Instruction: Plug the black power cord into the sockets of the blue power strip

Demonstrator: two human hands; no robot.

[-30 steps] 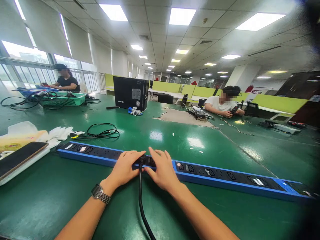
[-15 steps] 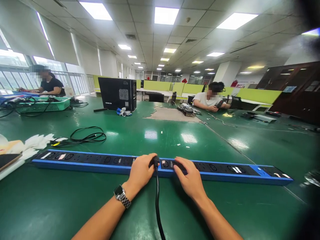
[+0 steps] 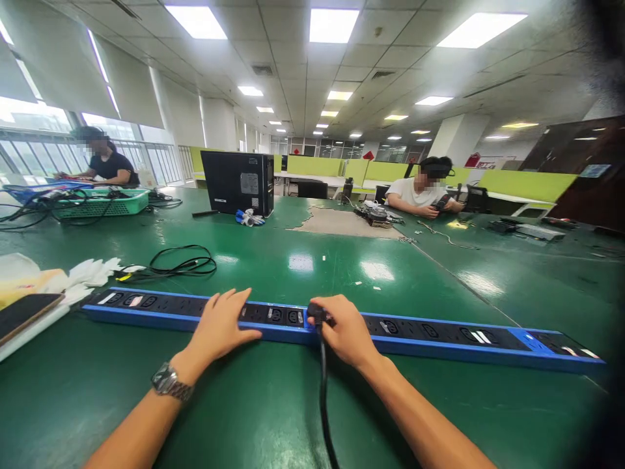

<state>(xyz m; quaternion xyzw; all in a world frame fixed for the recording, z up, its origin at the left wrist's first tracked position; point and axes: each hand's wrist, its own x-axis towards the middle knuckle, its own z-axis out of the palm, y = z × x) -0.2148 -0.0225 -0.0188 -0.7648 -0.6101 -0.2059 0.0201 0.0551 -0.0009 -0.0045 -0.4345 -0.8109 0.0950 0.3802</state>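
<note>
A long blue power strip [image 3: 439,350] with a black socket face lies crosswise on the green table [image 3: 234,417]. My right hand [image 3: 344,329] is closed on a black plug [image 3: 316,314] at the middle of the strip. Whether its prongs are in a socket cannot be seen. The plug's thick black cable [image 3: 323,391] runs down toward me. My left hand [image 3: 217,329], with a metal-band watch [image 3: 170,381] on the wrist, lies across the strip left of the plug. Its fingers are spread and the thumb points right, along the near edge.
A coiled black cable [image 3: 183,262] lies beyond the strip, near white gloves [image 3: 95,273] and a phone [image 3: 29,312]. Farther back are a black computer tower [image 3: 237,182], a green basket [image 3: 117,203] of cables and loose parts [image 3: 375,213]. Two people sit across the table.
The plug has passed from my left hand to my right. My left hand has moved left along the strip and spread its fingers. The view has shifted slightly.
</note>
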